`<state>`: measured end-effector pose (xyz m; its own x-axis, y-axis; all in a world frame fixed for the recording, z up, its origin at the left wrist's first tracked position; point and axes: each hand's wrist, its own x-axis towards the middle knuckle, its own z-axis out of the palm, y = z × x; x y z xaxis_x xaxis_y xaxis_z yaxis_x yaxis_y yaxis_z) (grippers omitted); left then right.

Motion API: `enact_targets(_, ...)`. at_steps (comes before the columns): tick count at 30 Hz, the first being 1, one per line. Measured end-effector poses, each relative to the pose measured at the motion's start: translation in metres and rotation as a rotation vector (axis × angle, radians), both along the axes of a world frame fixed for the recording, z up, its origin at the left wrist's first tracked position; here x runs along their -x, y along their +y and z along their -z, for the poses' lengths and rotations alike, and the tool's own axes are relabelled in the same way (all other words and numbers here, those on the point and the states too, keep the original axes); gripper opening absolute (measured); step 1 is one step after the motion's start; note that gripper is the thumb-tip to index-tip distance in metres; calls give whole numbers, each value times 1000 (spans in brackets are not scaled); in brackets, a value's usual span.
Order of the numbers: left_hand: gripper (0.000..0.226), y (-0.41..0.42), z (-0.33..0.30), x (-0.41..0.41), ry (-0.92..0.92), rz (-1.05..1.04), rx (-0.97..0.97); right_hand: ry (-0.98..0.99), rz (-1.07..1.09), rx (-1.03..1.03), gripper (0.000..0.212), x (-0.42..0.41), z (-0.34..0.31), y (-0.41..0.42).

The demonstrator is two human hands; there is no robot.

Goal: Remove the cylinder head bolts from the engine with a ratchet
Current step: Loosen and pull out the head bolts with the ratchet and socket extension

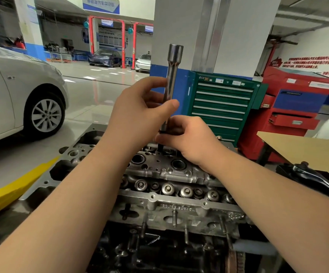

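The left hand [140, 111] grips an upright extension bar [171, 75]; the right hand [187, 138] pinches its dark lower end over the cylinder head [159, 170] at twelve o'clock; the ratchet [317, 180] lies unattached at three o'clock, so loosening seems barely begun.

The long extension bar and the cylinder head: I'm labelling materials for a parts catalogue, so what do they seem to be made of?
Extension bar: looks like chrome-plated steel, with a mirror-bright surface and sharp reflections. Cylinder head: probably cast aluminium, going by its dull, grainy grey surface, raised cast numbers and oily stains; cast iron cannot be ruled out.
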<state>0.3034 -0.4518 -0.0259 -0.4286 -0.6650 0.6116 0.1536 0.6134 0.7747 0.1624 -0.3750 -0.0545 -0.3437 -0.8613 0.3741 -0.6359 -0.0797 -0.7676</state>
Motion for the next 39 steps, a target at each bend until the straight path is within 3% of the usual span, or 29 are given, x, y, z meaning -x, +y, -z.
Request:
enact_targets(3, 36, 0, 0, 0, -23, -59, 30, 46, 41, 11, 26, 0, 1, -3)
enact_targets(8, 47, -3, 0, -3, 11, -57, -3, -38, -114, 47, 17, 2, 3, 1)
enact_targets(12, 33, 1, 0, -1, 18, 2, -20, 53, -61, 6, 19, 3, 2, 0)
enact_targets(17, 33, -1, 0, -2, -14, -80, 16, 119, 24, 70, 24, 3, 2, -1)
enact_targets(22, 40, -2, 1, 0, -11, -12, 6, 49, -83, 78, 13, -2, 1, 1)
enact_targets(26, 42, 0, 2, -1, -10, 73, 1, 98, -27, 23, 14, 0, 0, 0)
enact_targets(32, 41, -3, 0, -2, -16, -79, 43, 50, -8, 54, 18, 0, 1, 0)
enact_targets(36, 46, -3, 1, -1, 5, 39, -29, 21, -93, 17, 15, -1, 2, 1)
enact_targets(39, 48, 1, 2, -1, 3, 112, -8, 39, -19, 7, 15, 1, 1, -1)
